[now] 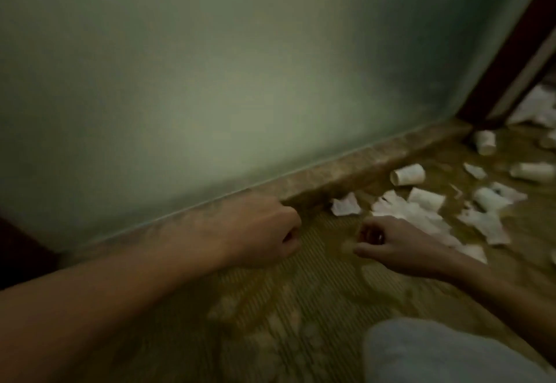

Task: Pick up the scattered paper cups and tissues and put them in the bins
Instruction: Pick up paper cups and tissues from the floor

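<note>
White paper cups lie on their sides on the brownish floor to the right: one cup near the skirting, another cup by the door frame, and a third cup further right. Crumpled tissues are scattered among them, with a small tissue by the skirting and a larger tissue just beyond my right hand. My left hand hovers low by the skirting, curled into a fist with nothing in it. My right hand is loosely curled and empty, close to the larger tissue. No bin is in view. The picture is blurred.
A pale green wall with a brown stone skirting runs close in front. A dark door frame stands at the right, with more tissue behind it. A grey cloth-covered shape, perhaps my knee, fills the lower right.
</note>
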{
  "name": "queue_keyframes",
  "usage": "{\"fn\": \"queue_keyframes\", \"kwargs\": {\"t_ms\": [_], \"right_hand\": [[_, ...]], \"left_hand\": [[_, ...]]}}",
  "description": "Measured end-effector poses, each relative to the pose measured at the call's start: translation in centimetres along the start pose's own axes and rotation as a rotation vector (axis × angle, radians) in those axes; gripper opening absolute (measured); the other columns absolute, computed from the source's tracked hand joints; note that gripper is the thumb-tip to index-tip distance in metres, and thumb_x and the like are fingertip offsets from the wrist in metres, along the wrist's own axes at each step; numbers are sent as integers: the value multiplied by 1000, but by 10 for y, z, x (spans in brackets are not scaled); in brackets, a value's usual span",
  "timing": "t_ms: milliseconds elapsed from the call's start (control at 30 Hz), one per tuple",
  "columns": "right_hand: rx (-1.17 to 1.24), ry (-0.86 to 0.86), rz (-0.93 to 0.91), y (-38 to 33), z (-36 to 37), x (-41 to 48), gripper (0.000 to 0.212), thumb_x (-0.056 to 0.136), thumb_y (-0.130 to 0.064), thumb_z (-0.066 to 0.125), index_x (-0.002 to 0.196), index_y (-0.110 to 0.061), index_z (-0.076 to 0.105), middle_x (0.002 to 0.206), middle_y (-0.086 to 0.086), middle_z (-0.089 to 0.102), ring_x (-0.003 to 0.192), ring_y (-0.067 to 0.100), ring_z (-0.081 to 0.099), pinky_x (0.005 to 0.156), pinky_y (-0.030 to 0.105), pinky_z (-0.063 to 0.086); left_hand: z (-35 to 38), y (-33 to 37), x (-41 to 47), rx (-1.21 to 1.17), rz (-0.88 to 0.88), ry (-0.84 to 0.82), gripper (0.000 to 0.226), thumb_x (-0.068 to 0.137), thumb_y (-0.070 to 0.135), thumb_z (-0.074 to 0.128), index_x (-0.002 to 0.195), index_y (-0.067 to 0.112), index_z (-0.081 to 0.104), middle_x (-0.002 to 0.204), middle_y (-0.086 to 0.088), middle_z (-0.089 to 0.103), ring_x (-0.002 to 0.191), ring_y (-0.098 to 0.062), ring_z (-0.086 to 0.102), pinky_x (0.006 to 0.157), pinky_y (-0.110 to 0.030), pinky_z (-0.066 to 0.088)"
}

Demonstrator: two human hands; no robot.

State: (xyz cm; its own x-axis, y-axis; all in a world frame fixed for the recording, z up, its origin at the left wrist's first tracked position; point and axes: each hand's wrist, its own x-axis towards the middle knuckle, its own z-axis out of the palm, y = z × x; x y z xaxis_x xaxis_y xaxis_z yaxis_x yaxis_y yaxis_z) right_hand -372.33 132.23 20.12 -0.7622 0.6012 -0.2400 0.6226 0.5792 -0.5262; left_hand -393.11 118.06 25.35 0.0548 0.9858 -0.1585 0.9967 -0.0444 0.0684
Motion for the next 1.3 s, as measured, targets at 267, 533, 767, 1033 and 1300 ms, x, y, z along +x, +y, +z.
{"fn": "queue_keyframes", "kwargs": {"t_ms": [267, 533, 767, 1033, 1300], "right_hand": [[164, 192, 362, 199, 21, 2, 16, 87, -38, 68, 98, -28, 61, 96, -12, 62, 88, 5, 59, 73, 26, 50], [217, 355, 474, 295, 17, 38, 51, 92, -28, 61, 139, -29, 41, 146, 5, 31, 114, 27, 55, 89, 35, 43], [-11, 161, 463, 333, 17, 85, 62, 96, -39, 53, 151, -40, 25, 162, 10, 9, 145, 35, 12, 115, 51, 20], [22, 74, 373, 347, 38, 113, 61, 87, -47, 65, 141, -28, 44, 144, 9, 39, 132, 33, 29, 106, 42, 29], [213, 146, 343, 341, 47, 100, 26, 80, -27, 76, 106, -25, 69, 103, -5, 60, 100, 14, 56, 78, 22, 40]], "left_hand": [[107, 101, 184, -315, 52, -176, 23, 93, 47, 56, 87, 25, 63, 91, 4, 67, 85, -16, 63, 76, -38, 54], [173, 140, 294, -491, -76, -228, 28, 93, 41, 60, 115, 24, 65, 109, 4, 68, 102, -17, 64, 87, -35, 53], [227, 163, 340, -591, -156, -199, 55, 94, 35, 58, 146, 27, 42, 141, -7, 48, 127, -25, 48, 108, -40, 41], [256, 155, 344, -954, -418, -50, 81, 90, 34, 64, 152, 40, 12, 151, -3, 38, 124, -27, 54, 101, -50, 49], [255, 150, 328, -1108, -514, 31, 65, 92, 46, 62, 149, 37, 32, 140, 1, 49, 105, -9, 60, 92, -41, 55]]}}
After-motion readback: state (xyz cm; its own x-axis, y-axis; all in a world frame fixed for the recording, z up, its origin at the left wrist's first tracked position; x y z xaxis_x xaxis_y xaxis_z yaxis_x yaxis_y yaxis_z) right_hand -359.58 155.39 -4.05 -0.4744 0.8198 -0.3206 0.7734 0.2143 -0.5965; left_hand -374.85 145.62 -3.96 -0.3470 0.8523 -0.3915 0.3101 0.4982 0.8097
